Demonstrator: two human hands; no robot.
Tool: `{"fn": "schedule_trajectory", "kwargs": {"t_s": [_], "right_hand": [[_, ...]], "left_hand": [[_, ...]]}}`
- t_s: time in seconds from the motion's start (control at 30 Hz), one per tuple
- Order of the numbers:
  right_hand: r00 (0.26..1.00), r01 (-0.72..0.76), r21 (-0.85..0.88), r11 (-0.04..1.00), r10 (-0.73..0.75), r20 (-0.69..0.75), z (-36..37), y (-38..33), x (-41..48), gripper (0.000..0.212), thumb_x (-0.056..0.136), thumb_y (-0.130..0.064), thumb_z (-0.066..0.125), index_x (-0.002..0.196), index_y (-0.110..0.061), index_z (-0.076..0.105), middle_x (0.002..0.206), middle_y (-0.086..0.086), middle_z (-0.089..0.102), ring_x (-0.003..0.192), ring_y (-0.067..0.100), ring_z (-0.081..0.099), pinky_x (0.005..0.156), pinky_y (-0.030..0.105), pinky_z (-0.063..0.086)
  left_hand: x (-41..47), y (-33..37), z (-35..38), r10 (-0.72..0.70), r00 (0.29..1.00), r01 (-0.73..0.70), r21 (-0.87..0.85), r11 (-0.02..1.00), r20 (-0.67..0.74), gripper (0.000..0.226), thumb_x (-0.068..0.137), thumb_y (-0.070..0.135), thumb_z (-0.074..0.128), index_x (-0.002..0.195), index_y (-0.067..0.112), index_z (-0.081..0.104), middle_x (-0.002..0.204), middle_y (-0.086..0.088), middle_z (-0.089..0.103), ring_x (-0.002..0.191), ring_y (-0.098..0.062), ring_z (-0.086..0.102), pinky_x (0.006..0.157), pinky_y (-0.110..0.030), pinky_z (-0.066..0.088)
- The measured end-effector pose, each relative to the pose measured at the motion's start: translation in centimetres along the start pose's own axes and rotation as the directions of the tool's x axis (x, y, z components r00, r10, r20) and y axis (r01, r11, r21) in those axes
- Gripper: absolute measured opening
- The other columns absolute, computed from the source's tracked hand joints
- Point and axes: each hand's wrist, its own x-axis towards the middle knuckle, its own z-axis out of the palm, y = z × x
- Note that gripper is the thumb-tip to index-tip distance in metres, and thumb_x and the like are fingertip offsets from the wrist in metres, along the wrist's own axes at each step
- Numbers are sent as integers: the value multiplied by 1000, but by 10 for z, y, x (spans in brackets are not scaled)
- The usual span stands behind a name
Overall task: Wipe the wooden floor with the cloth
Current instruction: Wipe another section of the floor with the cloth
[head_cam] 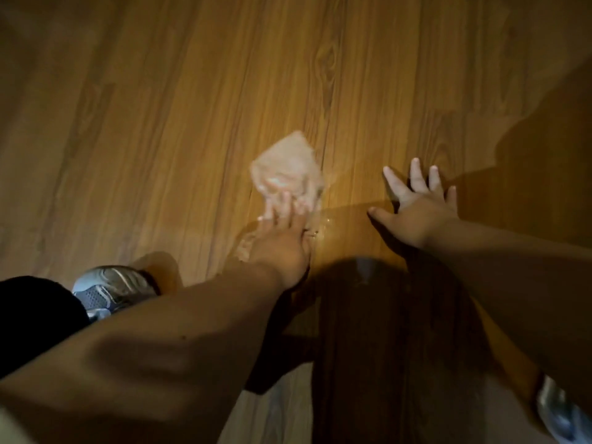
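Broadly, largest first:
Wooden floor (192,107): warm brown planks with long grain lines and a few knots, running away from the camera; dark shadows fall across the lower right.
Left arm: bare, stretched forward from the lower left, forearm crossing over the floor.
Right arm: bare, reaching in from the right edge, wrist slightly raised.
Shoe (112,288): grey and blue trainer with a mesh panel, planted on the floor near the lower left, beside dark trouser cloth.
Right hand (416,209): open, fingers splayed wide, palm down on or just above the planks; it grips nothing.
Left hand (282,241): palm down, fingers extended and pressing the near edge of the cloth; blur hides whether they curl round it.
Cloth (286,165): pale, thin, roughly diamond-shaped, blurred, lying on the floor just ahead of the left hand, near the frame's centre.
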Motion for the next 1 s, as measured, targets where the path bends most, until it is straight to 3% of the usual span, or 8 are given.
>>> {"fn": "schedule_trajectory", "kwargs": {"t_s": [0.1, 0.2, 0.3, 0.5, 0.6, 0.7, 0.87, 1.0], "right_hand": [[1000, -29, -28, 999, 29, 0, -3, -2, 8, 82, 84, -78, 36, 149, -51, -8, 159, -3, -25, 146, 26, -24, 116, 54, -9], [998, -2, -47, 999, -1, -64, 6, 2, 15, 84, 80, -84, 28, 148, -50, -10, 159, -2, -26, 145, 26, -25, 115, 55, -11], [988, 1, -72, 997, -12, -157, 11, 10, 24, 85, 76, -87, 21, 146, -52, -12, 159, -2, -26, 145, 25, -24, 115, 55, -12], [980, -59, -56, 997, 47, -192, 5, 11, 55, 83, 74, -88, 14, 143, -54, -16, 158, -5, -27, 145, 24, -25, 115, 55, -11], [971, -41, -42, 998, 30, -236, 6, 0, 70, 84, 73, -89, 11, 143, -54, -17, 159, -4, -25, 146, 25, -22, 114, 55, -10], [961, -17, -45, 999, 3, -277, 11, -2, 75, 83, 73, -89, 11, 143, -54, -16, 160, -2, -23, 146, 28, -20, 113, 57, -9], [941, -16, -103, 995, -20, -337, 7, 14, 78, 81, 73, -91, 4, 144, -55, -10, 162, 0, -15, 147, 29, -15, 114, 58, -6], [945, -21, -97, 995, -12, -327, -4, 19, 85, 83, 73, -91, 4, 146, -53, -8, 162, 0, -15, 147, 28, -16, 114, 58, -7]], "left_hand": [[24, -16, -5, 174, 983, -178, 70, 981, 58, 59, 101, 40, 25, 153, 31, -2, 159, -2, -19, 146, -30, -15, 116, -46, -4], [49, -59, -12, -250, 958, 257, 32, 966, -144, 62, 100, 43, 29, 154, 22, 10, 161, -13, -4, 146, -36, -8, 116, -49, -3], [65, -68, -19, -633, 734, 617, -147, 773, -247, 62, 100, 46, 28, 153, 16, 21, 159, -22, 7, 146, -40, -1, 116, -54, 0], [73, 9, -2, -81, 980, 82, 0, 997, -184, 61, 101, 39, 22, 154, 13, 6, 159, -19, -5, 145, -38, -8, 117, -49, 2], [90, 23, -11, 200, 978, -195, 78, 978, -65, 68, 94, 52, 11, 153, 23, -4, 160, -11, -16, 146, -29, -17, 117, -46, -4], [121, -4, -29, 105, 991, -96, 105, 990, -78, 69, 93, 54, 8, 153, 24, -5, 159, -10, -18, 145, -27, -21, 116, -44, -8], [158, -32, -56, -454, 858, 427, -155, 891, -242, 61, 102, 42, 21, 154, 13, 12, 159, -23, -2, 146, -39, -5, 116, -51, 1], [140, 6, -40, 18, 994, -19, -1, 1000, -110, 60, 100, 42, 21, 154, 20, 5, 161, -9, -3, 145, -30, -6, 115, -54, 6]]}}
